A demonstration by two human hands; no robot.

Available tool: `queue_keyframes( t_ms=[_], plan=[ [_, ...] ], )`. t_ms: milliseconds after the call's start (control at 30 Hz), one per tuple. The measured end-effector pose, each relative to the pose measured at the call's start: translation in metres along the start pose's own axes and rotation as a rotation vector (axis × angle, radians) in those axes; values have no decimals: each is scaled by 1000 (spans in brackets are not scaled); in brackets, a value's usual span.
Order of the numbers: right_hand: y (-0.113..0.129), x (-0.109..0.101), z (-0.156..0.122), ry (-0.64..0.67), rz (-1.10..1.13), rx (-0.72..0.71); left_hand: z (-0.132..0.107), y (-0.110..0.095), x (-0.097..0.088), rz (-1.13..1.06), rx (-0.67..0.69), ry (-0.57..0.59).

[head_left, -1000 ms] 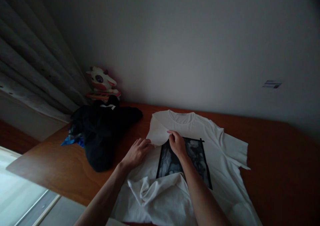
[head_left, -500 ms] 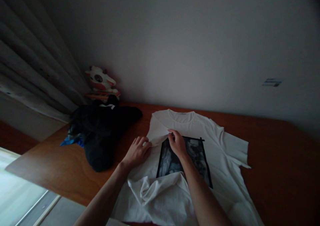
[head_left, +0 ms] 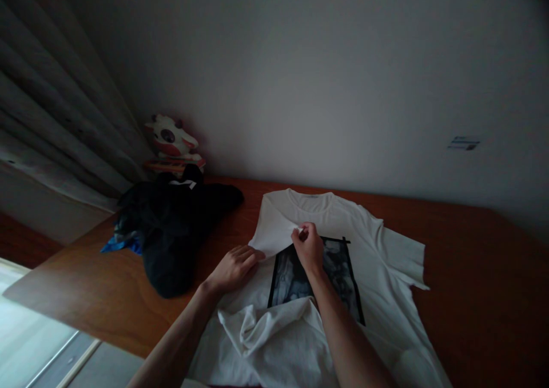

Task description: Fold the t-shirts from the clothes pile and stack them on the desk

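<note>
A white T-shirt [head_left: 369, 256] with a dark framed print on its chest lies front up, its neckline toward the wall. My right hand [head_left: 309, 248] pinches a corner of the sleeve on the left side, which is folded inward over the chest and covers part of the print. Resting on the shirt's left edge, just below that folded sleeve, is my left hand [head_left: 240, 268], its fingers laid low on the cloth. The lower part of the shirt is bunched up in front of my forearms. The sleeve on the right side lies spread outward.
Under the shirt is a brown wooden table [head_left: 463, 262]. Left of the shirt lies a heap of black clothing [head_left: 171, 233] with a bit of blue cloth [head_left: 124, 244] beneath it. Behind it stands a cow-shaped toy [head_left: 174, 142] by the curtain [head_left: 55, 107]. A wall closes the back.
My right hand has moved slightly right with the sleeve corner, and the sleeve lies flatter and more spread across the chest. The left hand has shifted slightly down and its fingers have lowered.
</note>
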State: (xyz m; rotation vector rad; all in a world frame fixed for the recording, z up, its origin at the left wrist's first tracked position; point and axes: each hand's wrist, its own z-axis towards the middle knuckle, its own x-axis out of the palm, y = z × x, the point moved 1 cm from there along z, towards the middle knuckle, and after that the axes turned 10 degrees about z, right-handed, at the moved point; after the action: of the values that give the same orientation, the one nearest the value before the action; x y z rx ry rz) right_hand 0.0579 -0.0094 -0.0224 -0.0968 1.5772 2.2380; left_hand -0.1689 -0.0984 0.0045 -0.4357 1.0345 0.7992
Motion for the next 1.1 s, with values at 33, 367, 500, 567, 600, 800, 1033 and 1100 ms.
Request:
queue_keyframes(
  t_ms=[33,367,500,567,600,800,1033,1100],
  plan=[
    [0,0,0,-3,-8,8,0,0,0,-5,1,5],
    [-6,-1,0,38,-265,7,-1,-3,-3,-150,-222,-54],
    [-9,0,-2,31,-377,-107,-2,3,0,-71,-244,-50],
    [-8,0,-3,5,-429,-172,-2,6,1,-24,-230,20],
    [-7,0,-3,3,-442,-199,-2,6,1,-4,-229,57],
    [1,1,-6,140,-422,-275,-1,10,3,35,-290,94],
    [0,3,-5,202,-455,-192,60,40,52,70,-410,61],
    [-1,3,-4,206,-455,-188,84,48,72,124,-471,154]
  ],
)
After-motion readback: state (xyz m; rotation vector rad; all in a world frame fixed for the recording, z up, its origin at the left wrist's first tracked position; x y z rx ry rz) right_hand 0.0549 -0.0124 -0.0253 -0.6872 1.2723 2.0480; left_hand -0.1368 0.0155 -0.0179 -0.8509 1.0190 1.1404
